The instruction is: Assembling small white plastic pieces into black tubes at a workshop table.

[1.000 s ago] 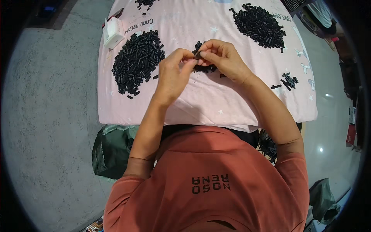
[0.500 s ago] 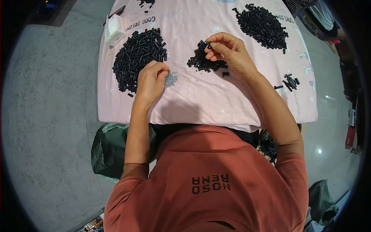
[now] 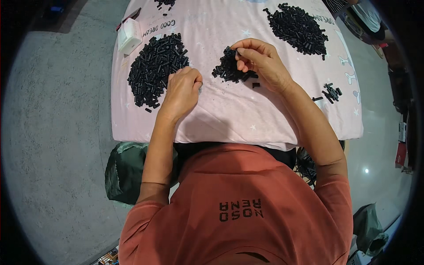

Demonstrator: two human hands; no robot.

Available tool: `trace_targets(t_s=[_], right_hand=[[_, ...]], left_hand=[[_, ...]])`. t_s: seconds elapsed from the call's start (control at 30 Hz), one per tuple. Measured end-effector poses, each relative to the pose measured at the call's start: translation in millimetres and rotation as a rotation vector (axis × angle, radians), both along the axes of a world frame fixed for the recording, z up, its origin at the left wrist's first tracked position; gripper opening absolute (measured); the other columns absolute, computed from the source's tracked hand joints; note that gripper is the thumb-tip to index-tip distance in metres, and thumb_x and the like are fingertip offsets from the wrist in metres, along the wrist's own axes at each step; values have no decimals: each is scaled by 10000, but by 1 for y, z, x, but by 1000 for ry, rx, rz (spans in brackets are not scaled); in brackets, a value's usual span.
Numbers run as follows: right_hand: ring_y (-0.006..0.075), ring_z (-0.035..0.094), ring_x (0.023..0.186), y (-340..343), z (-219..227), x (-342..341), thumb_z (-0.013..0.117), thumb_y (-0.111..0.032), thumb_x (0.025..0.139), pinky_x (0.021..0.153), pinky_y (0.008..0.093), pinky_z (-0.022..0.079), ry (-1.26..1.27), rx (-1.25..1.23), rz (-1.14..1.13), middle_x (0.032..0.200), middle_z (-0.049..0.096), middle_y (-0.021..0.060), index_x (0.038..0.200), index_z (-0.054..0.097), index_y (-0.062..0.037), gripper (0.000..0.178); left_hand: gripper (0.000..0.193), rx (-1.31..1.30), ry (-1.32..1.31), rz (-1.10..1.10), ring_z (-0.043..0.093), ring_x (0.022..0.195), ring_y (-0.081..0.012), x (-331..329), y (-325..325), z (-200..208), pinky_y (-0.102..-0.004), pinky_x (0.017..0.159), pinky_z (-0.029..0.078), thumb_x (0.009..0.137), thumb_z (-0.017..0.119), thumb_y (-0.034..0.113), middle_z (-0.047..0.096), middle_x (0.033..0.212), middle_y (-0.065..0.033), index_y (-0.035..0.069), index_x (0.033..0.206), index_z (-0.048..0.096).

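My right hand [image 3: 267, 64] is above a smallish heap of short black tube-like pieces [image 3: 227, 66], with thumb and forefinger pinched on one small black piece. My left hand [image 3: 183, 90] is closed, fingers pointing down at a little patch of tiny grey, shiny bits [image 3: 200, 89], most of which it covers. What its fingertips hold, if anything, is hidden. Just beyond and left of that hand lies a large pile of the same black pieces [image 3: 152, 73].
A pink cloth [image 3: 251, 117] covers the table. Another big black pile [image 3: 298, 31] is at the far right, with a few longer black pieces [image 3: 331, 93] nearer. A white tissue pack [image 3: 130, 37] sits at the left edge. A dark green bag [image 3: 126, 172] hangs below the near edge.
My left hand has shifted to the right and slightly nearer, over the patch of grey bits, covering more of it. My right hand stays nearly in place, still pinching the black piece.
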State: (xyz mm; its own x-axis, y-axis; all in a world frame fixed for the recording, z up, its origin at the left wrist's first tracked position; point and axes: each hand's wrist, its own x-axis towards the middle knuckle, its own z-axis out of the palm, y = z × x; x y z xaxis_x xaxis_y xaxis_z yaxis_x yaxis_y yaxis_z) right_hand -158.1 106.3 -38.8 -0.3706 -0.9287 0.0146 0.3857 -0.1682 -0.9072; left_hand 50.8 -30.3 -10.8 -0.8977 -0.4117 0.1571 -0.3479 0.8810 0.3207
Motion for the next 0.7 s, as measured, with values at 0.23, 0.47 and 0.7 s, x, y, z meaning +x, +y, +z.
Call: trace_targets(t_s=[0.23,0.47,0.7], right_hand=[[62,600,739,1,1,7,594,-105,966,697,201,496,102,0,96,841,635,6,1156,639,-6,219],[56,599,755,1,4,8,592,-114,973,709,200,492,140,52,106,825,638,-2,1163,638,-13,220],[55,591,739,0,1,8,590,-87,969,691,193,486,194,48,160,812,638,1,1156,654,-13,211]], left_hand=[[74,331,159,112,628,804,-370,-10,21,15,-420,741,477,862,575,21,645,843,-194,-29,912,597],[77,243,146,37,629,807,-359,-7,15,6,-396,744,487,860,564,-4,643,858,-195,-33,905,620],[81,237,237,71,627,723,-281,-7,14,5,-344,694,495,845,588,-20,645,821,-148,-23,908,639]])
